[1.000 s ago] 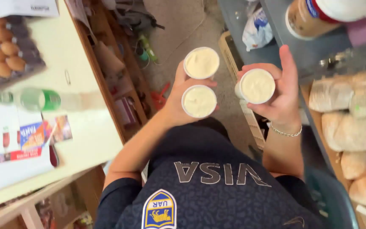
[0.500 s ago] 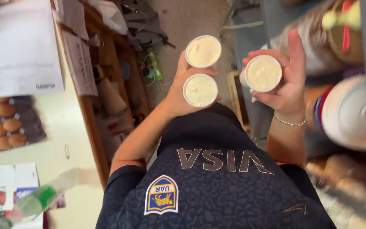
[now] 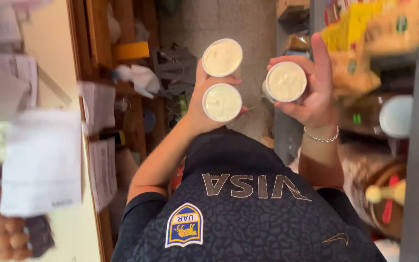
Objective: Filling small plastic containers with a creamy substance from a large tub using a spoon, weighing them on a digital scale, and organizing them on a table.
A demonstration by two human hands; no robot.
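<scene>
The left hand [image 3: 204,104] has its grip shut round two small round tubs [image 3: 222,80], one just past the other, the right hand [image 3: 316,94] cups a third tub [image 3: 285,81] beside them, palms up, arms bent over the floor [image 3: 248,24], carrying.

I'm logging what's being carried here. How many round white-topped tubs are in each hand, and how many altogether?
Tubs in the left hand: 2, the upper tub and the lower tub
Tubs in the right hand: 1, the single tub
Total: 3
</scene>
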